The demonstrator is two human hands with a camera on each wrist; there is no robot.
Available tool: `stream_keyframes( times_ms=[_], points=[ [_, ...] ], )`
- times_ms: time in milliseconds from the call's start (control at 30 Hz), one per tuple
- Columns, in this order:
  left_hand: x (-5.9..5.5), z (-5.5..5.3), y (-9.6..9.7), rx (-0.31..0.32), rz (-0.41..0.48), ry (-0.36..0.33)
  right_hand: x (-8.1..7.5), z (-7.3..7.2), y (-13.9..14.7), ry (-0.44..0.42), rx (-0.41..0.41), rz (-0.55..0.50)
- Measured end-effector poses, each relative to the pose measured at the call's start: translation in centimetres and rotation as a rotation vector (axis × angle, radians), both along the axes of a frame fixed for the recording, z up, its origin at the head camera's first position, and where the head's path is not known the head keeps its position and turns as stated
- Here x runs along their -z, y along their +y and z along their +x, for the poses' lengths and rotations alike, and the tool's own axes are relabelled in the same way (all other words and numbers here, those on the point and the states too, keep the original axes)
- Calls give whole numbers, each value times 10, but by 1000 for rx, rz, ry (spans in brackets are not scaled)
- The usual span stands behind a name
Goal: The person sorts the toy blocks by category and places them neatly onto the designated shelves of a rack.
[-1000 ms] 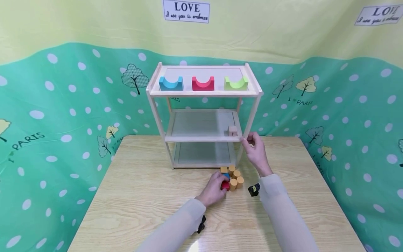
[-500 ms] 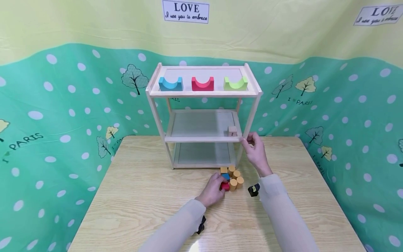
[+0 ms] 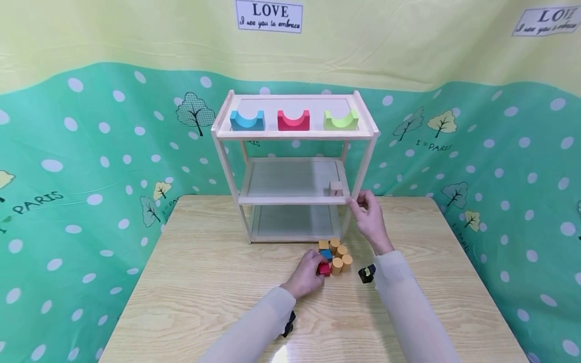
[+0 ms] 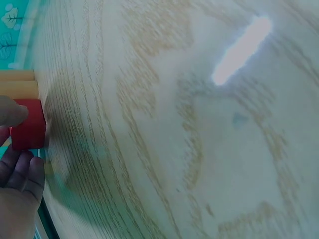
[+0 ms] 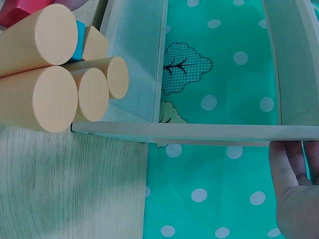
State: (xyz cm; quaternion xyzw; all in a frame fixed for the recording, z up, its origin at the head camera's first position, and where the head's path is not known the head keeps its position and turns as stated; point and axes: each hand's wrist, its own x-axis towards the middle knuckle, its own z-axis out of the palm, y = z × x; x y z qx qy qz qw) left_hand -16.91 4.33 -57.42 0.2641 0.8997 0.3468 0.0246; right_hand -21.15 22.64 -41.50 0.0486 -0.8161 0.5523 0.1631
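Observation:
My left hand (image 3: 306, 275) pinches a red block (image 3: 324, 269) between thumb and fingers, low at the table; the left wrist view shows the thumb on the red block (image 4: 31, 124). Right behind it lies a blue block (image 3: 326, 255), then a square-topped wooden block (image 3: 323, 245). Several wooden cylinders (image 3: 337, 265) stand close on the right. My right hand (image 3: 369, 222) grips the right front post of a three-tier wooden shelf rack (image 3: 290, 200) at middle-shelf height. In the right wrist view, fingers (image 5: 282, 167) reach behind the post; the thumb is out of that view.
Blue (image 3: 247, 122), red (image 3: 293, 122) and green (image 3: 340, 122) arch-cut blocks stand along the top shelf's front. A small pale block (image 3: 335, 189) sits at the middle shelf's right end. Polka-dot cloth (image 3: 91, 201) surrounds the wooden table (image 3: 204, 282).
My left hand and the red block have shifted very slightly toward the person, with more of the blue block showing. The right hand keeps its grip on the post.

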Motion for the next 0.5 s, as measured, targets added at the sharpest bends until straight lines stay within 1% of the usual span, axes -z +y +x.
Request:
stream_keyframes(
  times_ms=[67, 233, 267, 400, 500],
  points=[
    [0, 0, 0, 2, 0, -8, 6, -4, 3, 5, 1, -2],
    [-1, 0, 1, 6, -5, -27, 29, -18, 11, -2, 13, 3],
    [-1, 0, 1, 6, -7, -29, 31, -20, 11, 1, 16, 1],
    [1, 0, 1, 7, -16, -24, 33, -21, 12, 8, 20, -5],
    [1, 0, 1, 7, -14, -16, 30, -19, 11, 1, 18, -6]
  ],
)
